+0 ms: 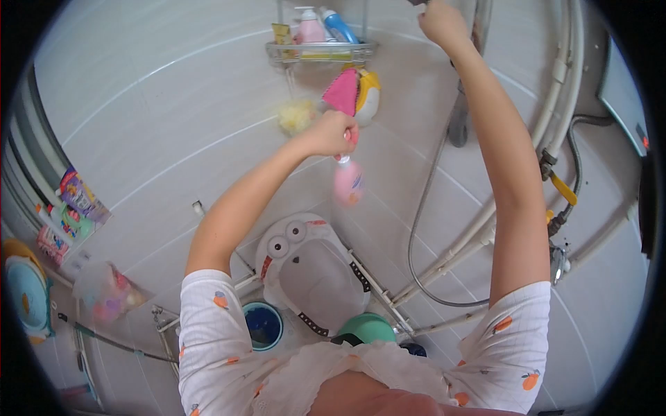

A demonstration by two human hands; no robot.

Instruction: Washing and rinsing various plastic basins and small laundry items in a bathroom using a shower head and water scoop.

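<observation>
My left hand (pixel 338 133) is closed round the pump top of a pink bottle (pixel 349 184), which hangs upright below my fingers. Just beyond that hand, a pink cloth (pixel 342 92) and a yellow-and-white item (pixel 369 96) hang on the wall. A pale yellow bath puff (pixel 297 116) hangs to their left. My right arm reaches up to the top edge, where my right hand (pixel 444 26) has its fingers curled at a dark object (pixel 417 2). Most of that object lies out of view, so I cannot tell its kind.
A corner shelf (pixel 322 53) holds a pink pump bottle, a blue bottle and a tube. A grey shower hose (pixel 418 229) loops down the right wall among white pipes (pixel 565 83). Below are a cartoon-eyed child's bathtub (pixel 276 281), a blue bucket (pixel 280 326) and a green basin (pixel 371 326).
</observation>
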